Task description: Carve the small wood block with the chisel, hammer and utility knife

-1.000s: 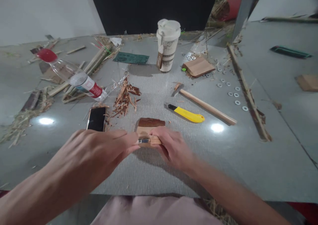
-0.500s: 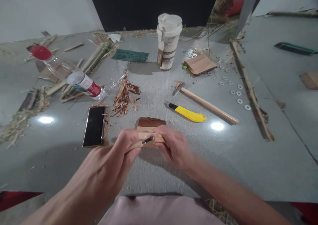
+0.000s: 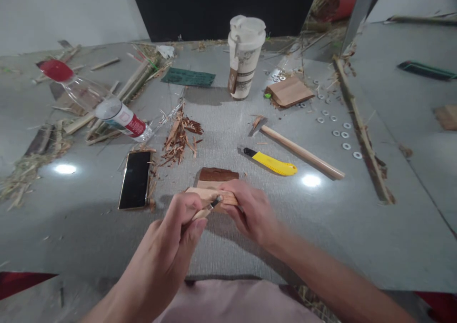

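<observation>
My left hand [image 3: 171, 239] is closed round the pale wooden handle of a small carving chisel [image 3: 204, 212]. The chisel's short metal blade points up and right, its tip against a pale strip of wood [image 3: 230, 198]. At the strip's right end, my right hand [image 3: 253, 213] grips it between thumb and fingers. The left hand's fingers lie over part of the strip's left side. Just beneath and beyond the strip, a wood block with dark brown bark [image 3: 218, 174] rests on the grey table [image 3: 221, 256], partly hidden by my hands.
Beyond my hands lie a yellow utility knife [image 3: 273, 163] and a hammer [image 3: 303, 151]. To the left are a phone [image 3: 134, 180], wood shavings [image 3: 180, 137] and a tilted plastic bottle [image 3: 100, 102]. A lidded cup [image 3: 246, 56] stands at the back, near a wood piece [image 3: 291, 91] and several washers [image 3: 345, 135].
My left hand has turned, its wrist swinging right, and the chisel now points more steeply upward. More of the strip's left end shows. My right hand keeps its grip with little movement.
</observation>
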Demonstrator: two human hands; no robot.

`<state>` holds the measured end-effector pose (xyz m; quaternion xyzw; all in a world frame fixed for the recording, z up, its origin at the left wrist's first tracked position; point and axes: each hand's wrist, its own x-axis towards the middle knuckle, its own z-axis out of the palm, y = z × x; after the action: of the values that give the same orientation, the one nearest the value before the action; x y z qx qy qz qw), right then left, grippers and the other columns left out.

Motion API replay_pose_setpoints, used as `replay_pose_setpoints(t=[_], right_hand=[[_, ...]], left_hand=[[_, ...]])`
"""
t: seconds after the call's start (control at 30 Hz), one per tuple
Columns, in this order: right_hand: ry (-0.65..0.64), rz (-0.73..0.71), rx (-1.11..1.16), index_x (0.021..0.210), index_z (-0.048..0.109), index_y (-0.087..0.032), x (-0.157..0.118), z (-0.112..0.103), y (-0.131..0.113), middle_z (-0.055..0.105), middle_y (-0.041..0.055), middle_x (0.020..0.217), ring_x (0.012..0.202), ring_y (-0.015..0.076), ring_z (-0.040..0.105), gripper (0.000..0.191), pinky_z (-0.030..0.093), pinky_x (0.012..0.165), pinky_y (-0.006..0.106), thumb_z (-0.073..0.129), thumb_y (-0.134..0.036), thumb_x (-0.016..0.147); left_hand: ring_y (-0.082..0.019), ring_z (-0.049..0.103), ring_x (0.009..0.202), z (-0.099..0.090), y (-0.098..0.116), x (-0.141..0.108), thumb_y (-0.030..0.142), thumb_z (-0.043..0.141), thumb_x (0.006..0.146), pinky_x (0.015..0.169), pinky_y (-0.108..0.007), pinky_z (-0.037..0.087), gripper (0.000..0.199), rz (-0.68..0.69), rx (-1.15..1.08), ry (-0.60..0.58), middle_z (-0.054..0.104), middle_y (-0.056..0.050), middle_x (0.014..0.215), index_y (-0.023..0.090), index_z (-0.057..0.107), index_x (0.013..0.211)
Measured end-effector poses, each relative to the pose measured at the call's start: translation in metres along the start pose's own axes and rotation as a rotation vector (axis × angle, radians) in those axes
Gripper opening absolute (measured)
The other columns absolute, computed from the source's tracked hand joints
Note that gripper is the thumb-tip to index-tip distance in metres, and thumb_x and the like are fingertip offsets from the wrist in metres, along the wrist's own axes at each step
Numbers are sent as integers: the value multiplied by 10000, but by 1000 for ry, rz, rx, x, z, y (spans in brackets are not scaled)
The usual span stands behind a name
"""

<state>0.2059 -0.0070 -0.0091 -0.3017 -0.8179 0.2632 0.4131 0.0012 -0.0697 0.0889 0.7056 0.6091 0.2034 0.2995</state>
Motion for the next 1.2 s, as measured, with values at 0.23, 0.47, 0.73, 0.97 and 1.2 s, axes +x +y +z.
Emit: replay_pose_setpoints(t=[0.23, 0.47, 0.73, 0.97, 1.2], right_hand=[[10, 26, 3, 1237, 576, -235, 3, -1, -1, 747, 67, 1013, 872, 206, 695, 196, 562, 735, 326, 432, -353, 1175], [35, 73, 13, 1195, 575, -238, 1, -2, -1, 716, 49, 962, 811, 192, 666, 201, 564, 729, 318, 423, -368, 1172], [62, 129, -5, 1183, 571, -253, -1, -2, 1, 727, 30, 939, 773, 184, 673, 157, 550, 699, 305, 461, -363, 1159], [69, 145, 2, 1201, 570, -257, -1, -3, 2, 739, 34, 937, 763, 185, 686, 175, 552, 686, 306, 448, -377, 1164], [68, 149, 10, 1194, 576, -251, -2, -2, 3, 738, 34, 926, 744, 181, 682, 162, 562, 677, 306, 462, -359, 1156]], left_hand=[[-92, 474, 527, -7, 0, 6, 201, 422, 1122, 533, -194, 388, 82, 21, -39, -23, 555, 116, 685, 272, 461, 1111], [-98, 636, 604, -23, -3, 22, 228, 435, 1126, 588, -209, 446, 101, 156, 39, -64, 711, 54, 814, 255, 523, 1167], [-134, 605, 542, -41, 2, 36, 179, 449, 1086, 530, -283, 326, 207, 376, 408, -67, 693, 61, 787, 277, 533, 1247], [-104, 497, 524, -42, 8, 47, 306, 390, 1150, 548, -261, 325, 181, 170, 184, -183, 555, 99, 663, 274, 564, 1113], [-86, 504, 531, -40, 10, 49, 285, 409, 1135, 572, -226, 361, 192, 105, 2, -206, 603, 96, 706, 257, 595, 1096]])
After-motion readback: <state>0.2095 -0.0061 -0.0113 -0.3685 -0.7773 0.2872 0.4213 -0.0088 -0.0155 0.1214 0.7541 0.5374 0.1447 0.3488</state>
